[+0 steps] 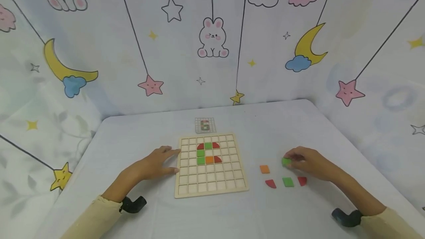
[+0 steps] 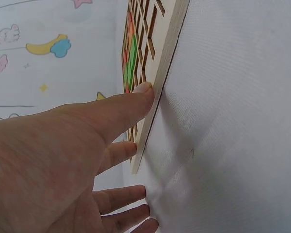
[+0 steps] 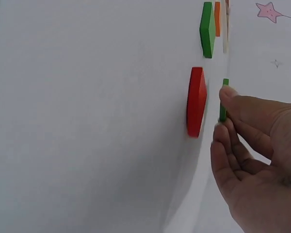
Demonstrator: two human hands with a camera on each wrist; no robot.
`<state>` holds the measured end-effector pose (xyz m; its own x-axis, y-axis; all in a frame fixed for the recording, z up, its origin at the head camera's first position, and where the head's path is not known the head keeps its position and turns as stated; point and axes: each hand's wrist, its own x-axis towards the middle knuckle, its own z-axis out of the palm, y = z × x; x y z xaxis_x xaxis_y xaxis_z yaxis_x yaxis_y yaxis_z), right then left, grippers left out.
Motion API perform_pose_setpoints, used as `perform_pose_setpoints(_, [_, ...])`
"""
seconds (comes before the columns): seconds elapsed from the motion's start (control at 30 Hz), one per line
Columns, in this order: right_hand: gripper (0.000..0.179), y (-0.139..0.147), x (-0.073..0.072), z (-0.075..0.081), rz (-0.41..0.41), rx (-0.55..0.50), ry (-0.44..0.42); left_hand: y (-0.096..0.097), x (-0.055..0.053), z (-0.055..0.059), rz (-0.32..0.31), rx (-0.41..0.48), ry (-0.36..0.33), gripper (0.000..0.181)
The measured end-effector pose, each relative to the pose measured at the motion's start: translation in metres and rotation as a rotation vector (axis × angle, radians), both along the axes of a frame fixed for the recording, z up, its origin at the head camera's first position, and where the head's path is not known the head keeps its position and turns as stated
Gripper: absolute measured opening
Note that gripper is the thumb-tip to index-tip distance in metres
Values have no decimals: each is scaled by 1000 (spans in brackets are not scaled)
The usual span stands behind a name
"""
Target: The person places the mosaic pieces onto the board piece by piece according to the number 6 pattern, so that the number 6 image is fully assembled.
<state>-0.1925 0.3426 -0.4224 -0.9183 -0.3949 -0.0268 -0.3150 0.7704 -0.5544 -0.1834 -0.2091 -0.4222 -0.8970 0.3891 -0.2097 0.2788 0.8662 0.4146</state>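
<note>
A wooden grid board (image 1: 212, 177) lies on the white table, with red, green and orange tiles set in several of its upper cells. My left hand (image 1: 156, 165) touches the board's left edge; its thumb and index finger are extended, as the left wrist view also shows. To the right of the board, my right hand (image 1: 310, 162) pinches a green tile (image 3: 223, 104) between thumb and fingers. Below that hand lie a green square tile (image 1: 288, 182), a red quarter-round tile (image 1: 302, 181) and another red quarter-round tile (image 1: 270, 183). An orange square tile (image 1: 264, 169) lies nearer the board.
Behind the board lies a small pattern card (image 1: 205, 125) showing a grid with a coloured figure. A white cloth covers the table (image 1: 149, 209). A curtain (image 1: 186, 58) printed with bunnies, stars and moons hangs around the back and sides.
</note>
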Motion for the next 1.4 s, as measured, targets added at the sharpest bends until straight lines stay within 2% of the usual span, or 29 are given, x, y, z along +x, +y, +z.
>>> perform_pose_setpoints(0.27, [22, -47, -10, 6, 27, -9, 22, 1, 1, 0, -7, 8, 3, 75])
perform_pose_setpoints(0.47, [22, -90, -13, 7, 28, -37, -32, 1, 0, 0, 4, -4, 1, 76])
perform_pose_setpoints(0.9, [22, -193, -10, 1, 101, -53, -101, -1, 0, -2, -8, -9, 14, 76])
perform_pose_setpoints(1.2, [21, -217, -9, 0, 166, 45, -64, 1, -1, -1, -15, -8, 12, 76])
perform_pose_setpoints(1.4, [23, -224, -6, 1, 181, 53, -50, 0, -1, -1, -17, -17, 19, 76])
